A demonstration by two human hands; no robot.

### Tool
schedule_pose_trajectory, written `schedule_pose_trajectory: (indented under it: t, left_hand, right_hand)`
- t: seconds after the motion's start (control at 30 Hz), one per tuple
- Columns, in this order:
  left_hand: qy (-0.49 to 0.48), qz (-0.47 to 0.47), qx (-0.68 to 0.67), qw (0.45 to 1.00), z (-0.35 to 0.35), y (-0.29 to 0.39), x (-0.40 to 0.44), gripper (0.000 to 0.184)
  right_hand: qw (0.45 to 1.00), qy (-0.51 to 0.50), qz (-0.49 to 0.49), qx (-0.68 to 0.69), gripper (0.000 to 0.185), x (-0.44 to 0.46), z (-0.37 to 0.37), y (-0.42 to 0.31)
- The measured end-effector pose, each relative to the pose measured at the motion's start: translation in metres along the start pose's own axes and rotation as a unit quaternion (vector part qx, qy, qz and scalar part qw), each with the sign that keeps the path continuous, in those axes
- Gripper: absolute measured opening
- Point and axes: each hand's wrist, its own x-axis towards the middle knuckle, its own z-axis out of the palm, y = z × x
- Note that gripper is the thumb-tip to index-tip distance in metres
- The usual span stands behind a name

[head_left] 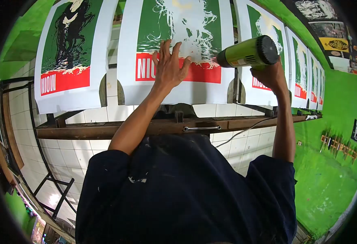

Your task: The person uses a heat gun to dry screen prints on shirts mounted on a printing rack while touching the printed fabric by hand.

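Observation:
In front of me lies a white printed fabric panel [125, 77] with a green, red and white design. My left hand [169, 67] has its fingers spread over the lower part of the print, at the edge of the red band; whether it presses on the fabric or hovers I cannot tell. My right hand [270, 75] is closed round the handle of a green heat gun [243, 53]. Its dark nozzle points left, over the right edge of the red band. A cord hangs below the right hand.
Another printed panel [70, 87] with black ink in its design lies to the left. Several similar panels [300, 77] run off to the right. A brown metal rail [154, 127] crosses before me, with a wrench [202, 128] on it. Tools hang on the green wall [320, 195].

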Motion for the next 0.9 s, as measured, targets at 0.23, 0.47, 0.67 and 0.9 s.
schedule_pose_trajectory:
  t: [0.23, 0.47, 0.67, 0.9]
  left_hand:
    - [0.004, 0.007, -0.009, 1.000, 0.000, 0.000, 0.005, 0.066]
    - [0.019, -0.013, 0.010, 1.000, -0.009, -0.011, -0.005, 0.066]
    - [0.044, -0.036, -0.004, 0.998, -0.028, -0.021, -0.027, 0.065]
    - [0.063, -0.078, 0.032, 0.994, -0.038, -0.031, -0.044, 0.058]
  right_hand:
    - [0.996, 0.033, -0.045, -0.067, 0.037, 0.008, 0.005, 0.007]
    - [0.997, 0.023, -0.061, -0.043, 0.040, -0.001, 0.011, -0.011]
    - [0.997, -0.008, 0.000, 0.078, 0.041, -0.003, 0.014, -0.036]
    - [0.995, 0.052, -0.072, 0.037, 0.038, 0.025, 0.033, -0.040]
